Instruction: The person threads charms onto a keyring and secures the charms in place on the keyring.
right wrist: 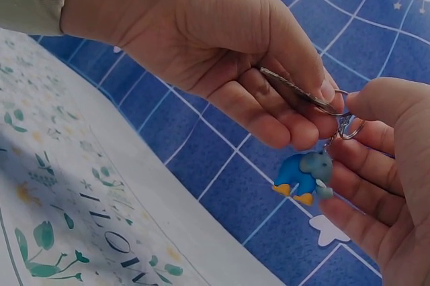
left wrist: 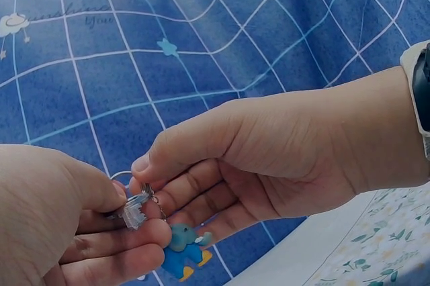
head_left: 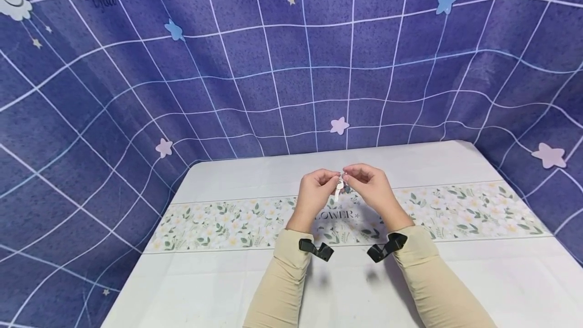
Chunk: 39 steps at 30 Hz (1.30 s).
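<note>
Above the table, my left hand (head_left: 313, 190) and right hand (head_left: 372, 187) meet at a small key ring (right wrist: 359, 129). A silver key (head_left: 339, 186) is pinched between the left thumb and fingers; in the right wrist view the key (right wrist: 292, 89) appears edge-on at the ring. My right thumb and fingertips pinch the ring's other side. From a short chain dangles a blue and grey elephant charm (right wrist: 304, 173) with yellow feet, beside the right fingers. The left wrist view also has the elephant (left wrist: 185, 251) below both hands. Fingers partly hide the ring.
Beneath the hands lies a white table (head_left: 205, 282) with a floral printed band (head_left: 218, 227). A blue gridded curtain (head_left: 273, 65) with stars hangs behind and at both sides. Black wrist cameras (head_left: 316, 249) sit near the sleeve cuffs.
</note>
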Motion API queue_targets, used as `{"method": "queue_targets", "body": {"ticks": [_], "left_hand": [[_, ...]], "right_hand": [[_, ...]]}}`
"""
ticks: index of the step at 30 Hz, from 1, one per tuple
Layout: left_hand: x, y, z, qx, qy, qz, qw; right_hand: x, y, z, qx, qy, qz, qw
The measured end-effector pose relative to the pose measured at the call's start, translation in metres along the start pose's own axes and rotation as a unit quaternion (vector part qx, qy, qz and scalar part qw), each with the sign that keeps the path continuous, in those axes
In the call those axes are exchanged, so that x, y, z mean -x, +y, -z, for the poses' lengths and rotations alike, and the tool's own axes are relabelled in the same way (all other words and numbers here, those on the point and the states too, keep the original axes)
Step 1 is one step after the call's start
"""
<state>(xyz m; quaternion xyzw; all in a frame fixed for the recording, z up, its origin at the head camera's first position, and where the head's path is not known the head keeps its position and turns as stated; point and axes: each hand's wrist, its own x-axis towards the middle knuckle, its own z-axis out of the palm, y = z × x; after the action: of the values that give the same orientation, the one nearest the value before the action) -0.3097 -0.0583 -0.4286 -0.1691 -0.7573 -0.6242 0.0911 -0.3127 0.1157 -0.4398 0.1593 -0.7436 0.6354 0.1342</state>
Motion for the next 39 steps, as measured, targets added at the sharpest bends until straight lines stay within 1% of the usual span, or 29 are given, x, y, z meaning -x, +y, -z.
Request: {"method": "queue_targets", "body": {"ticks": [9,13,16,19,28,35,39], "left_hand": [[-0.001,0.0,0.0,-0.01,0.001,0.009,0.9999],[-0.001,-0.001,0.0,-0.029,0.0,0.01,0.9995],[0.0,-0.002,0.0,-0.048,-0.003,0.009,0.9988],[0.0,-0.003,-0.001,-0.057,-0.003,0.01,0.9983],[-0.001,-0.003,-0.002,-0.057,0.002,0.024,0.9981],[0.0,-0.005,-0.002,-0.062,-0.001,0.018,0.9979],[0.0,-0.006,-0.002,-0.074,0.001,0.017,0.9971]], "right_hand": [[0.001,-0.003,-0.002,0.019,0.004,-0.008,1.0],[0.0,0.004,0.0,0.01,0.005,-0.008,1.0],[0.0,0.005,0.001,0.001,0.006,-0.015,1.0],[0.001,0.005,0.002,-0.008,0.008,-0.017,1.0],[-0.001,0.008,0.002,-0.03,0.0,-0.028,0.999],[0.0,0.006,0.003,-0.034,-0.006,-0.041,0.999],[0.0,0.007,0.003,-0.032,-0.008,-0.045,0.998]]}}
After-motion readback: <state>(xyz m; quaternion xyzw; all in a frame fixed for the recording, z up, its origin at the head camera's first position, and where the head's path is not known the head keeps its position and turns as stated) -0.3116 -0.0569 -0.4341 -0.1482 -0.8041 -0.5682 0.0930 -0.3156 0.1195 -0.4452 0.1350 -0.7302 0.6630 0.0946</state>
